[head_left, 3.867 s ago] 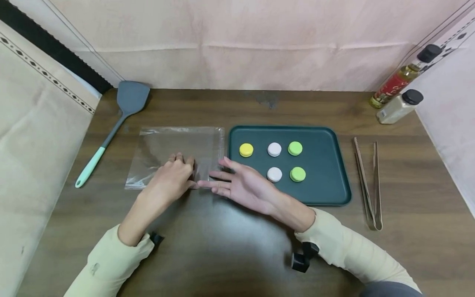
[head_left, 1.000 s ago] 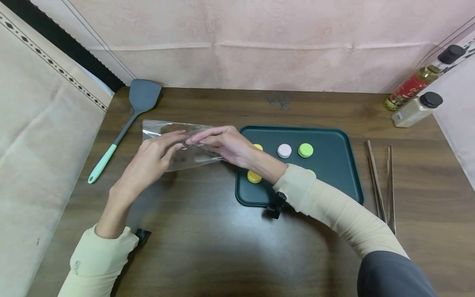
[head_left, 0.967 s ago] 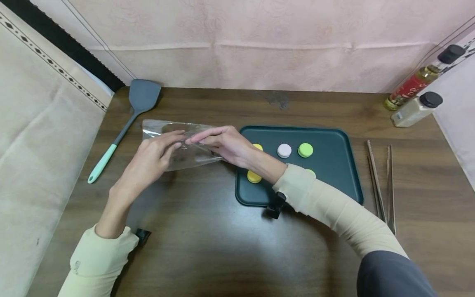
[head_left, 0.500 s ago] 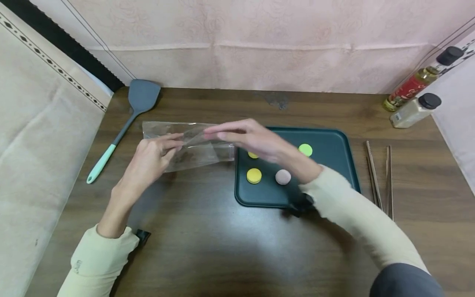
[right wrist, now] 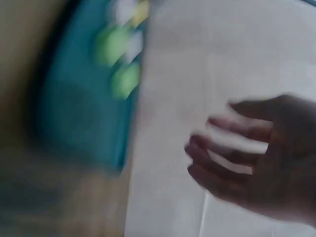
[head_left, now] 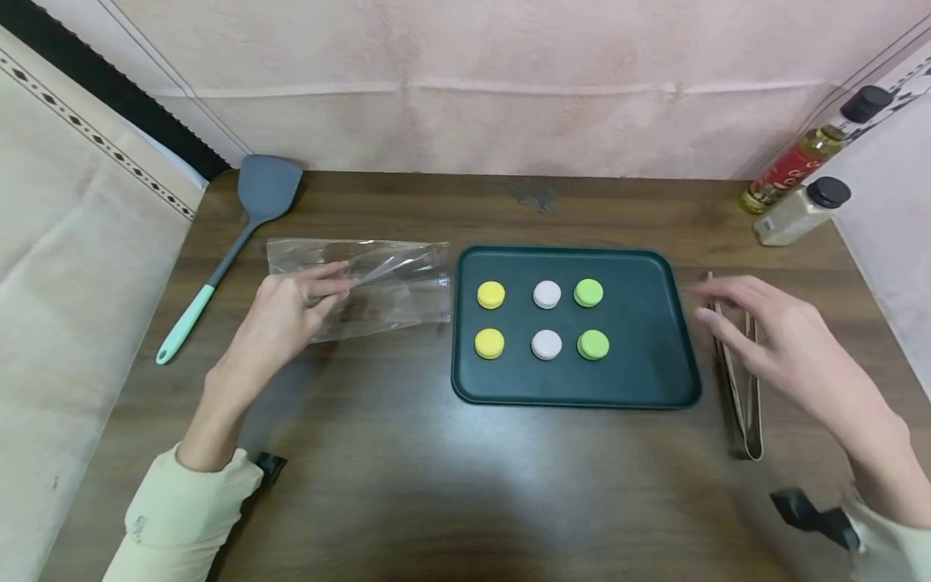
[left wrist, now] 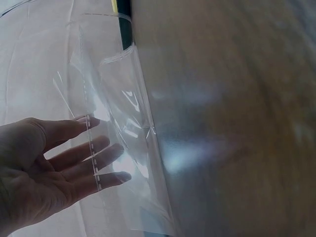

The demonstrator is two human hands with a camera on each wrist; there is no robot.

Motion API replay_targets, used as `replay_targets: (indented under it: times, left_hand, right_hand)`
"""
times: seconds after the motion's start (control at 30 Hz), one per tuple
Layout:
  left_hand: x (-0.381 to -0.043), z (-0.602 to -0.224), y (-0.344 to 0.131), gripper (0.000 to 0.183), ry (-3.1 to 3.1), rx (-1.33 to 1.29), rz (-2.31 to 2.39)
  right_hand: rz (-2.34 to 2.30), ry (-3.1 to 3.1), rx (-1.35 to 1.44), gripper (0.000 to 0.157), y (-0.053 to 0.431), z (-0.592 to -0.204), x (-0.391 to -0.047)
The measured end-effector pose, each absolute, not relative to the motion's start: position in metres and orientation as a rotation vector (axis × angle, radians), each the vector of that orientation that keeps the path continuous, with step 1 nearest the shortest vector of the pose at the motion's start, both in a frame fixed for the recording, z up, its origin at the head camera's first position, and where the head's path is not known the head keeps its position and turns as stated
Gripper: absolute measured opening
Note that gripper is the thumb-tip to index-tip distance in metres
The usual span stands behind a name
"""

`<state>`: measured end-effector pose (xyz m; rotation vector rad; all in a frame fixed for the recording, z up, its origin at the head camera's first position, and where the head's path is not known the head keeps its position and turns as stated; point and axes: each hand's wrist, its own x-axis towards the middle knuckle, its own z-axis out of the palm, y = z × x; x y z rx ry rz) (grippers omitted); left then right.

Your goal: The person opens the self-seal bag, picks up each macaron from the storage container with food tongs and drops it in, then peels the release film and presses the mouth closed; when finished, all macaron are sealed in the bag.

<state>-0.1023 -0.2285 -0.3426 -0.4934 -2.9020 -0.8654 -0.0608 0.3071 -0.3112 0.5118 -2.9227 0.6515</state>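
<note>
A clear plastic bag (head_left: 407,295) lies left of the tray, its near part lifted by my left hand (head_left: 287,311). The left thumb and fingers pinch the film near its edge; in the left wrist view the fingertips show through the clear plastic bag (left wrist: 131,103). My right hand (head_left: 789,347) is over the metal tongs (head_left: 752,420) at the right, fingers loosely bent and apart, holding nothing. It partly hides the tongs. In the blurred right wrist view the right hand (right wrist: 252,158) has nothing between its fingers.
A dark teal tray (head_left: 647,323) holds yellow, white and green round macaron-like pieces in two rows. A grey spatula (head_left: 265,190) with a mint handle lies at the left. An oil bottle (head_left: 789,170) and a black-capped jar (head_left: 793,217) stand at the back right.
My right hand has left the plastic bag and swung right across the tray to the tongs, uncovering the round pieces. My left hand stays at the bag.
</note>
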Motion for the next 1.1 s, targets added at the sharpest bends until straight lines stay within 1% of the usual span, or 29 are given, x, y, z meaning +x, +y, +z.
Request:
replay_targets:
  times: [0.03, 0.07, 0.2, 0.27, 0.33, 0.47, 0.77, 0.97, 1.1]
  left_hand:
    - [-0.102, -0.342, -0.229, 0.025, -2.908, -0.492, -0.869]
    - [-0.101, -0.342, -0.229, 0.026, -2.914, -0.491, -0.869]
    - [-0.1, -0.342, -0.229, 0.026, -2.928, -0.501, -0.863]
    - [-0.1, -0.342, -0.229, 0.027, -2.928, -0.506, -0.858]
    - [-0.1, -0.341, -0.23, 0.027, -2.917, -0.513, -0.847]
    - [-0.1, -0.341, -0.23, 0.028, -2.912, -0.515, -0.832]
    - [-0.101, -0.341, -0.229, 0.026, -2.933, -0.525, -0.836]
    - [-0.101, -0.341, -0.229, 0.025, -2.95, -0.507, -0.832]
    - [-0.102, -0.342, -0.228, 0.026, -2.966, -0.505, -0.839]
  right_hand:
    - [0.564, -2.912, 0.478, 0.023, 0.317, -0.323, -0.054]
    - [0.509, -2.928, 0.429, 0.024, 0.325, -0.333, -0.047]
    - [0.462, -3.065, 0.164, 0.033, 0.347, -0.371, -0.017]
    - [0.48, -3.094, 0.06, 0.036, 0.35, -0.382, -0.009]
    - [0.492, -3.069, 0.021, 0.037, 0.351, -0.389, -0.006]
    - [0.492, -3.042, -0.033, 0.042, 0.351, -0.393, -0.009]
    - [0.444, -3.165, -0.166, 0.037, 0.36, -0.391, -0.02]
    - [0.413, -3.213, -0.154, 0.028, 0.367, -0.385, -0.028]
    - [0.44, -3.122, -0.102, 0.025, 0.376, -0.383, -0.028]
